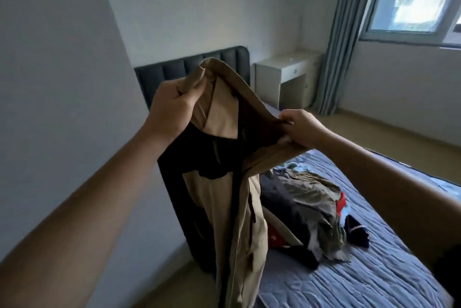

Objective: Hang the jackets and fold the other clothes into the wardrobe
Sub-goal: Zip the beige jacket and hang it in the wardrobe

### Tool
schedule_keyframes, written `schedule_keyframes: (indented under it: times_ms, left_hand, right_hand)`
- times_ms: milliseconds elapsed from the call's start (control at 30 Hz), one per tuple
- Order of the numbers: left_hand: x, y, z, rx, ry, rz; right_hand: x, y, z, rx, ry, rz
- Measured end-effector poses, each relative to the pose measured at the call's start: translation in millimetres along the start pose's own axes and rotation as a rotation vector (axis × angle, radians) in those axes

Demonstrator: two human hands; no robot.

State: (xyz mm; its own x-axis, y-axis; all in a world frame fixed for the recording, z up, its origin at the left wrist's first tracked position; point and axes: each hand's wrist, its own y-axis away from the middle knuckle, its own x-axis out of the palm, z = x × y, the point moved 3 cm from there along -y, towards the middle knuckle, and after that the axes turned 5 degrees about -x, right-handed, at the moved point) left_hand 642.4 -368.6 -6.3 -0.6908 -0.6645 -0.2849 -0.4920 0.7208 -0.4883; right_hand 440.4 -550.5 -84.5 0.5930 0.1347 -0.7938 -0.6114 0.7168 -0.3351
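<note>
White nightstand beside blue curtain

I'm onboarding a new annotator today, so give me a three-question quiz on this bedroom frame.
1. True or false: the left hand and the right hand both grip the tan jacket.
2. Where does the pile of clothes lie? A) on the floor B) on the blue bed C) on the white desk
3. Fill in: the jacket's inner lining looks ____.

Key: 1 true; 2 B; 3 black.
</note>
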Motion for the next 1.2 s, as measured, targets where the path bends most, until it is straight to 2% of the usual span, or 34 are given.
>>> schedule_keyframes:
  times_ms: [100,167,467,633,767,967,1067,1200]
  left_hand:
    - [-68.8,35.3,-3.0,-0.059,-0.042,-0.108]
    - [-117.4,67.2,-1.3,-0.111,-0.090,-0.166]
    - [-299.7,248.4,-0.7,-0.364,-0.178,-0.461]
    - [-391.1,359.0,-19.4,-0.429,-0.192,-0.687]
    - [-451.9,443.8,-39.4,-0.487,-0.318,-0.846]
    - [-530.0,575.3,-63.1,-0.612,-0.389,-1.182]
    - [-546.6,614.5,-74.3,-0.642,-0.423,-1.234]
    - [-581.8,680.4,-99.4,-0.684,-0.504,-1.439]
  right_hand:
    - [21.4,-4.5,59.8,-0.103,-0.165,-0.077]
    - [40.3,-2.1,103.4,-0.192,-0.234,-0.053]
    - [169.0,65.7,308.7,-0.377,-0.333,0.297]
    - [226.7,133.9,425.0,-0.514,-0.388,0.426]
    - [267.6,186.7,510.8,-0.637,-0.418,0.568]
    - [337.1,285.7,652.5,-0.908,-0.450,0.825]
    - [356.8,324.8,697.8,-0.984,-0.507,0.930]
    - [380.0,393.3,782.2,-1.168,-0.558,1.092]
